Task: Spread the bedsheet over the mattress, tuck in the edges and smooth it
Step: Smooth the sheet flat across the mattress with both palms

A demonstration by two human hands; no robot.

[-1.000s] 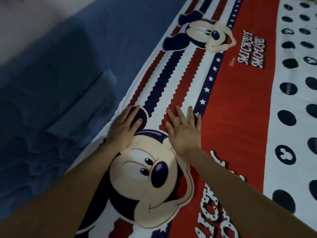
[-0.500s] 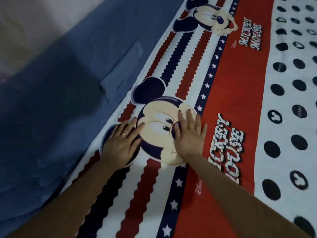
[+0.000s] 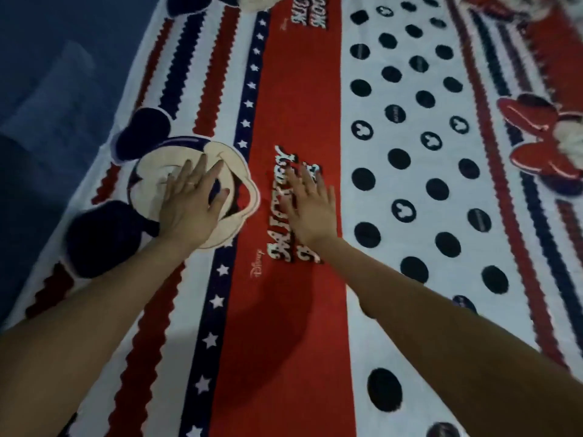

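Observation:
The bedsheet [image 3: 299, 310] lies flat over the mattress, printed with red, white and navy stripes, black dots and cartoon mouse heads. My left hand [image 3: 189, 206] presses flat, fingers spread, on a cartoon mouse face near the sheet's left edge. My right hand [image 3: 310, 206] lies flat with fingers apart on the red band, over the white lettering. Neither hand holds cloth. Small folds bunch under my left hand's fingers.
Blue fabric [image 3: 47, 105] runs along the left side beyond the sheet's white edge. A bow-wearing mouse print [image 3: 542, 143] marks the sheet's right part. The sheet reaches past the frame's top and right.
Both hands have slid to the right across the sheet: the right from the mouse face onto the red band, the left onto the mouse face. The view has swung right, showing less blue fabric.

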